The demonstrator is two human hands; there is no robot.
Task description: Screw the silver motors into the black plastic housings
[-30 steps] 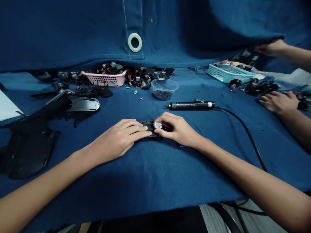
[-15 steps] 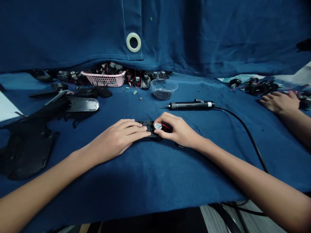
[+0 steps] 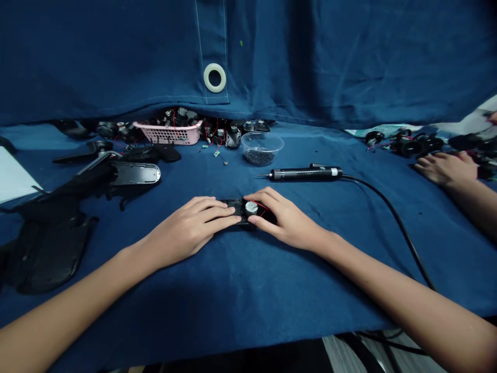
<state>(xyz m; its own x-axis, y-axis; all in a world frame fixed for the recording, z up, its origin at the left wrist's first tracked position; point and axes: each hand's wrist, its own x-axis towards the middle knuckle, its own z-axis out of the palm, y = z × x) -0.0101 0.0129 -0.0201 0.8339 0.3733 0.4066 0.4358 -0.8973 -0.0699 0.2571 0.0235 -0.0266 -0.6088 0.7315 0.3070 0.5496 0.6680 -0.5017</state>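
A long black plastic housing [image 3: 237, 205] lies on the blue cloth in front of me, with a small round silver-topped motor [image 3: 251, 208] standing in it. Red wires run from the motor toward my right palm. My left hand [image 3: 200, 220] covers the housing's left end, its fingers laid over and gripping it. At the other end, my right hand [image 3: 285, 217] holds the housing, with thumb and index finger either side of the motor. Both palms hide the ends of the housing.
Beyond my hands lies a corded electric screwdriver [image 3: 305, 174], with a clear tub [image 3: 263, 147] of small dark screws behind it. A pink basket [image 3: 171, 134] of motor parts stands at the back. Black housings [image 3: 54, 248] lie left. A co-worker's hand [image 3: 446, 167] rests right.
My right thumb and index finger have spread slightly away from the motor, which now stands free between them. My left hand stays on the housing. The view has tilted up a little.
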